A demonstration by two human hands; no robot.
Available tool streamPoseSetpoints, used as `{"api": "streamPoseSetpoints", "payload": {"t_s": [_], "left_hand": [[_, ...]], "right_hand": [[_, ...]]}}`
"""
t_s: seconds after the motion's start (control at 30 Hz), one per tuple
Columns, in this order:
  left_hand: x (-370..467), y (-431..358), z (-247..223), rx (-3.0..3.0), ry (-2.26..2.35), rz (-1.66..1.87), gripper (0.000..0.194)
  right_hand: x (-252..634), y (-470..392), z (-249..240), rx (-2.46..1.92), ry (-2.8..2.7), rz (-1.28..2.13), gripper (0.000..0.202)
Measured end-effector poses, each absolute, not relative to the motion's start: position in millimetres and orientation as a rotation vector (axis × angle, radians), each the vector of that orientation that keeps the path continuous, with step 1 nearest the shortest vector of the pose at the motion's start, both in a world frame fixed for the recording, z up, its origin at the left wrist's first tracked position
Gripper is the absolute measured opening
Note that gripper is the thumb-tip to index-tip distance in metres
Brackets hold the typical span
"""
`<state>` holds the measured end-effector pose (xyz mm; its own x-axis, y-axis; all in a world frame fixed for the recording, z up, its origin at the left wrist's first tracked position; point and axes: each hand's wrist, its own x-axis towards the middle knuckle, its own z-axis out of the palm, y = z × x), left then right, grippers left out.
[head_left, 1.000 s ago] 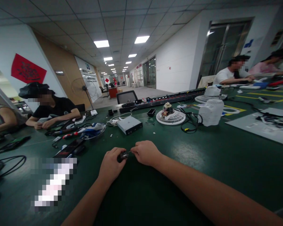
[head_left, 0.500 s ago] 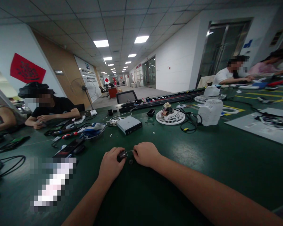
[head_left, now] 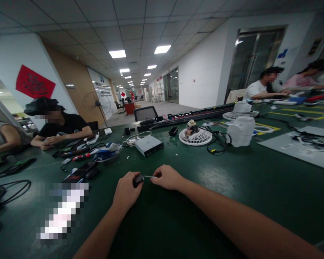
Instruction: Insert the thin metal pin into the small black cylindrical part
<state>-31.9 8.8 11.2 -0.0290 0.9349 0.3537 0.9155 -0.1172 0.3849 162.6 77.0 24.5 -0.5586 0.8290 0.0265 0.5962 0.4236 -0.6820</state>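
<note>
Fingers of my left hand (head_left: 126, 189) curl closed round a dark piece (head_left: 137, 180), my right hand (head_left: 167, 177) pinches a thin rod (head_left: 149, 176) meeting it.

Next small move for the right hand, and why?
Probably ease the right hand leftward, bringing the rod firmly against the dark part: the left hand grips that part, the rod points at its end, and whether they touch is unclear.

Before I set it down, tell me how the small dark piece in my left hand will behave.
The dark piece looks rounded, so it may roll if nudged. Its surface catches some light, so it could be slippery. It shows no visible dent in the left hand, so it is probably stiff.
</note>
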Motion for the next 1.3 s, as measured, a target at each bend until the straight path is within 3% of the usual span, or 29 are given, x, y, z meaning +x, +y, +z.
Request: {"api": "streamPoseSetpoints", "payload": {"t_s": [0.1,0.4,0.8,1.1,1.3], "left_hand": [[-29,7,14,2.236,1.950,0.830,0.028],[-16,-1,20,2.364,1.856,0.871,0.025],[-19,-1,20,2.388,1.812,0.881,0.023],[-22,1,17,2.453,1.767,0.952,0.025],[-21,-2,19,2.482,1.721,0.916,0.027]], "right_hand": [[164,85,18,-1.220,-2.204,1.014,0.028],[155,88,6,-0.901,-1.908,1.353,0.017],[155,82,10,-0.864,-2.025,1.127,0.015],[157,69,27,-0.812,-2.221,0.607,0.011],[161,79,22,-0.832,-2.202,0.707,0.011]]}}
